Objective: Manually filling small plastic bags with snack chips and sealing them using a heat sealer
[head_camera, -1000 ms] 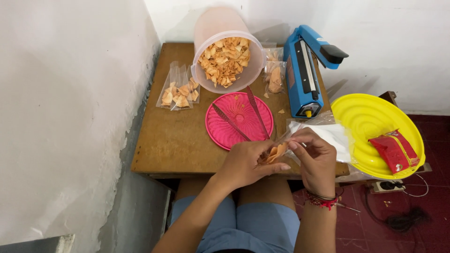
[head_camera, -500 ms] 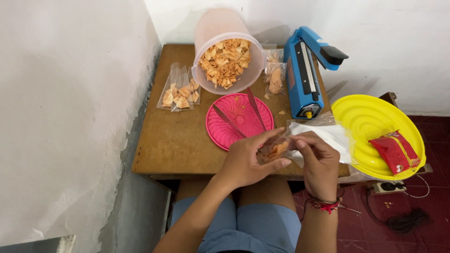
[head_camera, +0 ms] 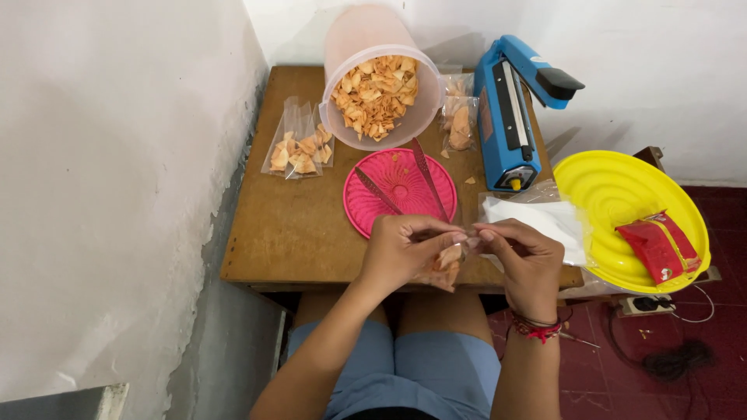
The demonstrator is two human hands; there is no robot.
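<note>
Over the front edge of the small wooden table, both of my hands hold a small clear bag of orange chips. My left hand grips its left side and my right hand pinches the top at the right. The bag hangs between them, partly hidden by my fingers. Just beyond my hands lies a pink round lid with two dark red strips across it.
A tilted clear tub of chips stands at the back. Filled bags lie left of it, more bags to its right. A blue heat sealer, a stack of clear bags and a yellow lid holding a red packet are at the right. A white wall closes the left.
My hands have shifted slightly on the bag; the fingers of both now meet at its top, and the bag hangs a little lower.
</note>
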